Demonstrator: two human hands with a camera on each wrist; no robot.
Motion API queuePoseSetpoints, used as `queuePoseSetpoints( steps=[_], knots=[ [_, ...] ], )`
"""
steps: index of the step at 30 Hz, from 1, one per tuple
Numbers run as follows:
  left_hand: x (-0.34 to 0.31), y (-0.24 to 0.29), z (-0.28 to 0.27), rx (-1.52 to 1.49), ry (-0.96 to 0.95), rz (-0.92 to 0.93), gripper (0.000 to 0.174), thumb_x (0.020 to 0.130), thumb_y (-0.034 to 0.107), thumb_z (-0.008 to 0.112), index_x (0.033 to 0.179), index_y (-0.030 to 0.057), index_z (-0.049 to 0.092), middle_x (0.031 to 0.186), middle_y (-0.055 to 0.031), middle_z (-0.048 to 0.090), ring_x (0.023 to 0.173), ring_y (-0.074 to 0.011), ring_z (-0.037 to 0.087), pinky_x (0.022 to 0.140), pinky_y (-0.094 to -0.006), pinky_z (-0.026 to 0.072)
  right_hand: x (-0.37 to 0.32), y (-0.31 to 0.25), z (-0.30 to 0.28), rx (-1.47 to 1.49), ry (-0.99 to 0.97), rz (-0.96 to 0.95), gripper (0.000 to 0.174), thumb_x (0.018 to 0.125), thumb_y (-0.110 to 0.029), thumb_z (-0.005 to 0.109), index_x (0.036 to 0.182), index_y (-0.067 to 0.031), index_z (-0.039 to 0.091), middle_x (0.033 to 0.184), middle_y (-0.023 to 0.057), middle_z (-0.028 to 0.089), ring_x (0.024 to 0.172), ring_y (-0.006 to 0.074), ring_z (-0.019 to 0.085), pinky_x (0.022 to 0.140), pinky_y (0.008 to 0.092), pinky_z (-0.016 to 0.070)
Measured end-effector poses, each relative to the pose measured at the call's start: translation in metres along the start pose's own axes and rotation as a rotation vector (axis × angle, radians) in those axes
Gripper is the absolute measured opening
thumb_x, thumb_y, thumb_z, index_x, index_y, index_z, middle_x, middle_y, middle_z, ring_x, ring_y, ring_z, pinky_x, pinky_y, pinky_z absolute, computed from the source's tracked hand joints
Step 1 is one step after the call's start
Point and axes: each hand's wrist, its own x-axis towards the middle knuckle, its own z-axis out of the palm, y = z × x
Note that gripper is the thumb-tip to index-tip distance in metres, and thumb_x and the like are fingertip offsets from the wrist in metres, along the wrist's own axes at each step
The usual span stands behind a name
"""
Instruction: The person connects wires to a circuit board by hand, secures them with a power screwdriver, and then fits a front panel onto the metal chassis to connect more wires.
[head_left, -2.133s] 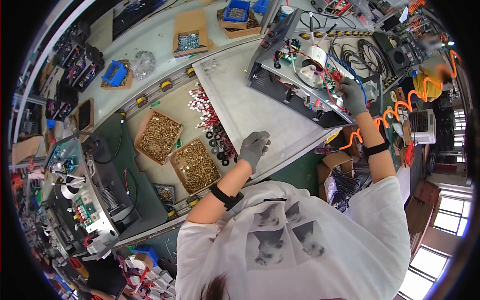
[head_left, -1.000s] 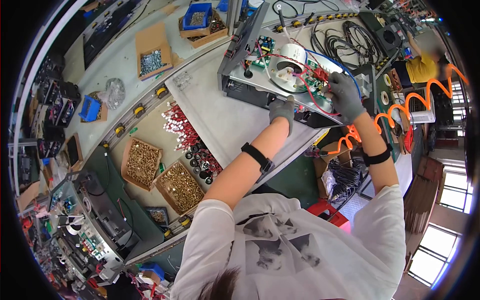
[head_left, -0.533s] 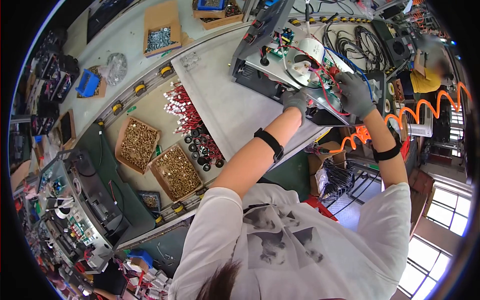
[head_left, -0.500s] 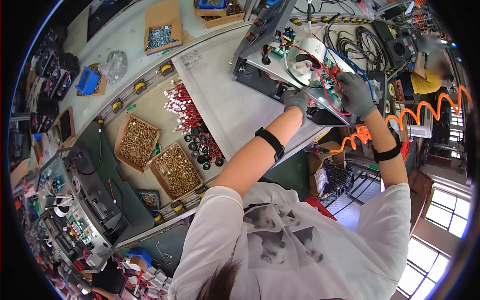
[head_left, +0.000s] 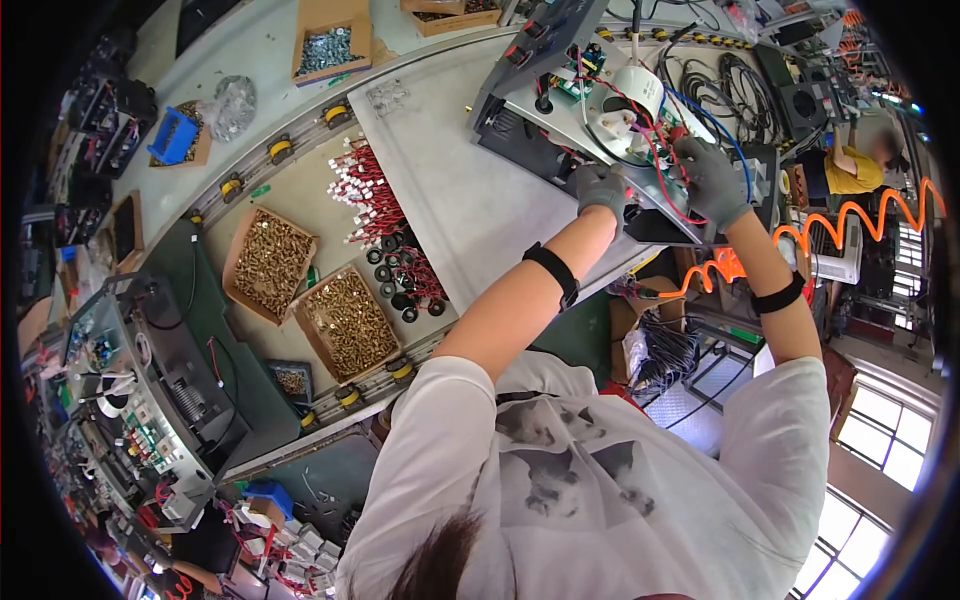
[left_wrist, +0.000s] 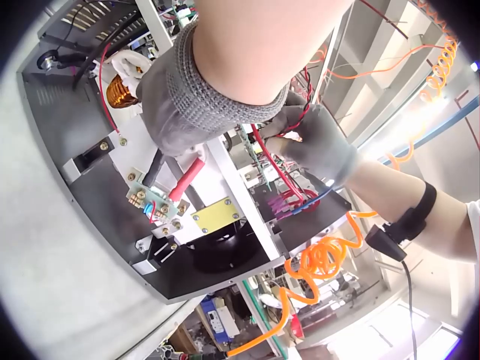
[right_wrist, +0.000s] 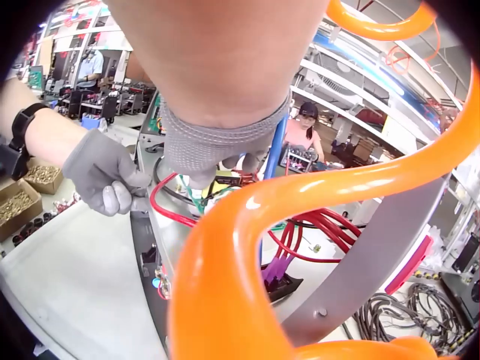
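An open metal chassis [head_left: 520,140] holds circuit boards, a white cylinder [head_left: 640,88] and loose wires. My gloved left hand [head_left: 598,188] is at its near side; in the right wrist view its fingers look curled at the chassis edge. Below that glove, the left wrist view shows a black-sleeved lead [left_wrist: 154,169] and a red-sleeved lead [left_wrist: 187,180]. My gloved right hand [head_left: 714,182] reaches in among the wiring, fingers bent, beside a red wire [right_wrist: 171,210] and a blue wire [right_wrist: 276,150]. I cannot tell what either hand grips, since the fingertips are largely hidden.
An orange coiled hose [right_wrist: 210,300] hangs close by my right wrist. Left of the pale work plate [head_left: 440,150] lie red-and-white connector leads [head_left: 365,190], black rings [head_left: 400,300] and a cardboard tray [head_left: 316,350] of brass fasteners. Another open chassis [head_left: 150,420] stands farther left.
My left hand has moved from over the pale plate up to the chassis and stays there. The right hand keeps working among the wires, and the head view has shifted slightly.
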Motion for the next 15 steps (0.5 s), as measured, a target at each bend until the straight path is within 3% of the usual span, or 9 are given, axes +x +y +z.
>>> queuePoseSetpoints(
  steps=[3,5,6,9,10,12,14,15],
  knots=[
    [-0.001,0.002,0.000,0.038,0.001,-0.028,0.029,0.082,0.025,0.065,0.094,0.0049,0.049,0.090,-0.0084,0.059,0.079,-0.0185,0.054,0.074,-0.0339,0.0437,-0.005,0.002,0.008,-0.086,0.029,0.011,0.020,0.065,-0.002,0.061,0.084,-0.0079,0.061,0.102,0.0059,0.056,0.093,0.0283,0.055,0.074,0.0401,0.0460],
    [0.004,-0.003,0.002,-0.094,-0.027,0.014,0.025,0.083,0.010,0.062,0.093,0.0043,0.040,0.091,-0.0110,0.053,0.068,-0.0165,0.057,0.056,-0.0295,0.0537,-0.012,0.006,0.023,-0.078,0.080,0.038,0.020,0.065,-0.002,0.061,0.085,-0.0084,0.062,0.104,0.0057,0.056,0.095,0.0279,0.055,0.074,0.0397,0.0459],
    [-0.002,0.002,-0.002,0.048,-0.040,-0.019,0.028,0.082,0.022,0.063,0.098,0.0058,0.047,0.091,-0.0062,0.056,0.082,-0.0170,0.051,0.076,-0.0339,0.0424,-0.014,0.008,0.026,-0.066,0.126,0.066,0.021,0.066,-0.003,0.060,0.086,-0.0088,0.062,0.107,0.0055,0.057,0.097,0.0275,0.055,0.074,0.0392,0.0458],
    [-0.007,0.005,-0.001,-0.060,-0.021,0.021,0.023,0.081,0.016,0.063,0.095,0.0075,0.047,0.085,-0.0030,0.052,0.077,-0.0137,0.048,0.072,-0.0316,0.0416,-0.022,-0.020,0.019,-0.026,0.190,0.212,0.020,0.070,-0.006,0.060,0.090,-0.0089,0.063,0.109,0.0071,0.057,0.100,0.0285,0.054,0.079,0.0398,0.0439],
    [0.024,-0.027,0.000,0.055,-0.003,0.121,0.020,0.082,0.016,0.062,0.092,0.0083,0.047,0.080,-0.0016,0.051,0.072,-0.0122,0.046,0.068,-0.0301,0.0409,-0.023,-0.035,0.012,0.010,0.230,0.244,0.023,0.071,-0.006,0.060,0.094,-0.0093,0.062,0.109,0.0080,0.056,0.101,0.0296,0.054,0.080,0.0404,0.0436],
    [0.031,-0.040,-0.006,0.036,0.040,0.210,0.018,0.083,0.017,0.061,0.090,0.0086,0.047,0.077,-0.0008,0.050,0.069,-0.0112,0.045,0.065,-0.0293,0.0402,-0.029,-0.062,-0.005,0.000,0.242,0.301,0.030,0.072,-0.008,0.060,0.102,-0.0109,0.061,0.109,0.0103,0.056,0.101,0.0318,0.053,0.082,0.0405,0.0437],
    [0.033,-0.044,-0.018,0.082,0.040,0.246,0.017,0.085,0.018,0.061,0.089,0.0092,0.047,0.077,-0.0012,0.050,0.070,-0.0114,0.045,0.066,-0.0299,0.0404,-0.040,-0.080,-0.028,0.067,0.288,0.276,0.036,0.072,-0.008,0.061,0.108,-0.0113,0.059,0.109,0.0109,0.055,0.100,0.0320,0.053,0.083,0.0409,0.0435],
    [0.007,-0.021,-0.024,0.056,0.029,0.187,0.017,0.085,0.019,0.061,0.089,0.0095,0.047,0.077,-0.0012,0.050,0.071,-0.0118,0.045,0.067,-0.0298,0.0407,-0.047,-0.088,-0.043,0.012,0.365,0.256,0.037,0.072,-0.009,0.061,0.108,-0.0108,0.058,0.109,0.0114,0.055,0.100,0.0316,0.053,0.083,0.0409,0.0434]
  ],
)
